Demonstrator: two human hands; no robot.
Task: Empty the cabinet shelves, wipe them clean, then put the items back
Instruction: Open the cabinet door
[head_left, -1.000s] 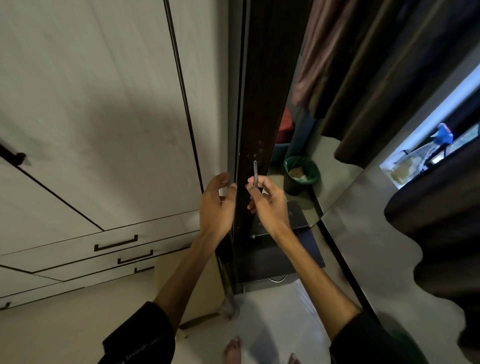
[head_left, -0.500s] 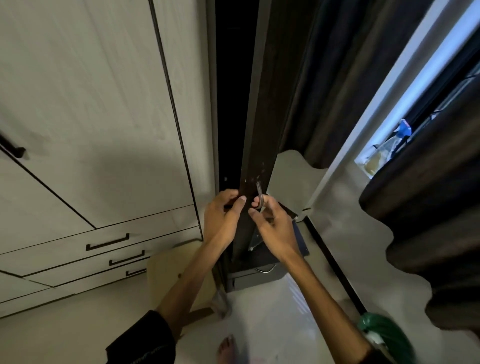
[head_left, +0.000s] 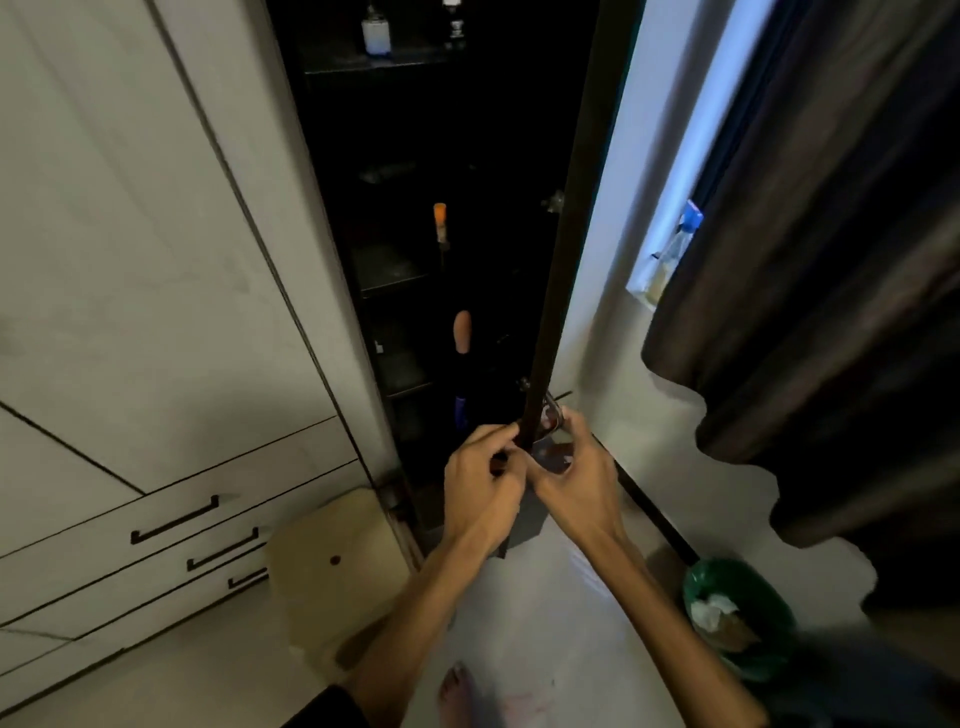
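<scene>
The tall dark cabinet (head_left: 441, 156) stands open, its narrow door (head_left: 569, 208) swung edge-on toward me. My left hand (head_left: 485, 475) grips the door's edge from the inner side. My right hand (head_left: 576, 473) curls round the metal handle (head_left: 551, 415) on the door's outer face. Dark shelves (head_left: 395, 280) show inside. A white bottle (head_left: 375, 31) stands on the top shelf. An orange-capped item (head_left: 440, 223) and an orange-handled tool (head_left: 462, 332) stand lower down. Most of the interior is too dark to make out.
White wardrobe doors and drawers (head_left: 171, 519) fill the left. A beige cardboard box (head_left: 332, 566) sits on the floor by the cabinet base. A green bin (head_left: 737, 618) stands at the lower right, under a dark curtain (head_left: 831, 260). A spray bottle (head_left: 675, 244) rests on the window sill.
The cabinet door has swung open wide, and the shelves now show. Both hands have stayed on the door's edge and handle and moved with it.
</scene>
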